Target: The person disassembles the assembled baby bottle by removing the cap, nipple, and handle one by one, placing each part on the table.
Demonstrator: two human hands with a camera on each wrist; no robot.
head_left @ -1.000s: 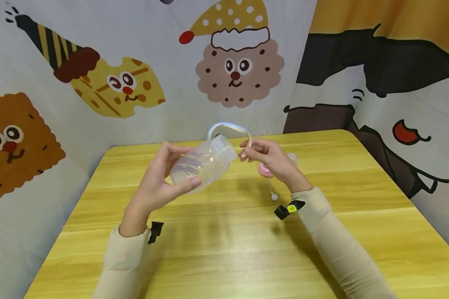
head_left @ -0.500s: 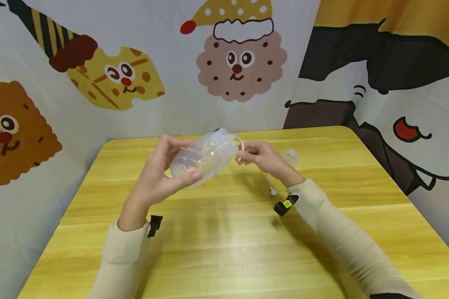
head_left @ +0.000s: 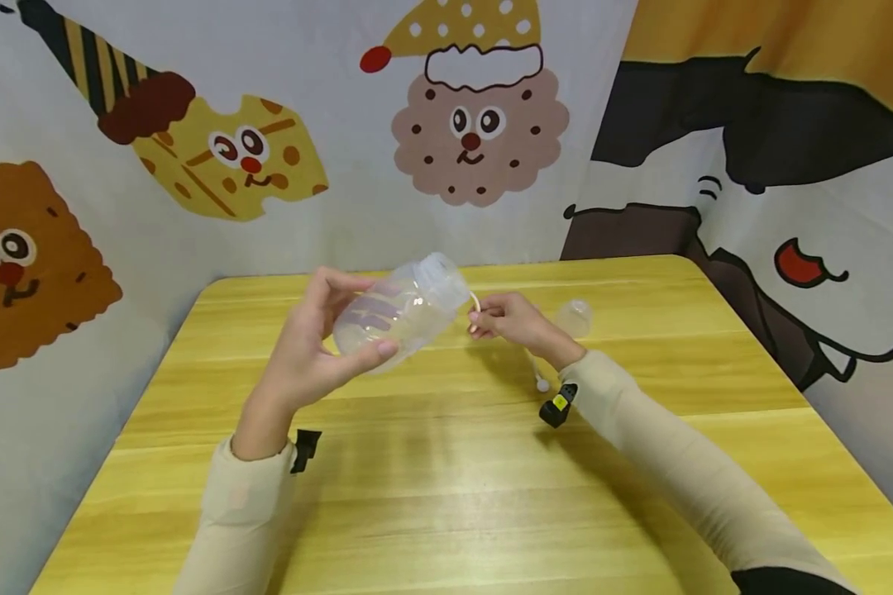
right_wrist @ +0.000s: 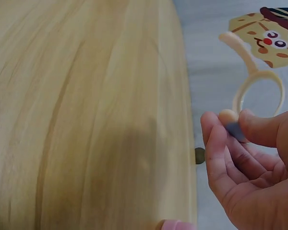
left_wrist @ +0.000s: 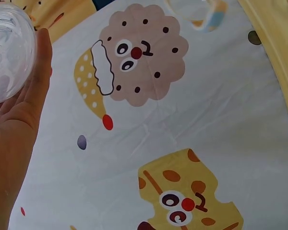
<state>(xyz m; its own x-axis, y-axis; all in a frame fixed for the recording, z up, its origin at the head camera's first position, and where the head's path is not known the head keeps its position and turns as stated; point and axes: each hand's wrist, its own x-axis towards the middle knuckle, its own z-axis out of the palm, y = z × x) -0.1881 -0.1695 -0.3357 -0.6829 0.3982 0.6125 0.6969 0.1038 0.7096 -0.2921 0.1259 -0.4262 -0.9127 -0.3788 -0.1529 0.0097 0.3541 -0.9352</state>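
Note:
My left hand (head_left: 298, 359) grips a clear plastic baby bottle (head_left: 409, 310) around its body, tilted with its uncapped neck up to the right. Between thumb and fingers, my right hand (head_left: 517, 318) pinches a cream bottle handle (head_left: 477, 302) beside the neck. In the right wrist view the handle (right_wrist: 247, 55) shows a ring and an arm, with a blue part at the fingertips. The bottle's neck hides much of it in the head view. At the left wrist view's edge, the bottle (left_wrist: 12, 57) rests against my palm.
Behind my right wrist, a clear dome (head_left: 575, 317) stands on the wooden table (head_left: 432, 479). A thin straw with a white ball end (head_left: 542, 384) lies close by. A pink rim (right_wrist: 177, 225) shows in the right wrist view. A printed cloth (head_left: 327, 223) hangs behind the table.
The handle's loop has come down from above the bottle's neck to beside and behind it. My right hand has shifted slightly, while my left hand keeps its hold on the bottle.

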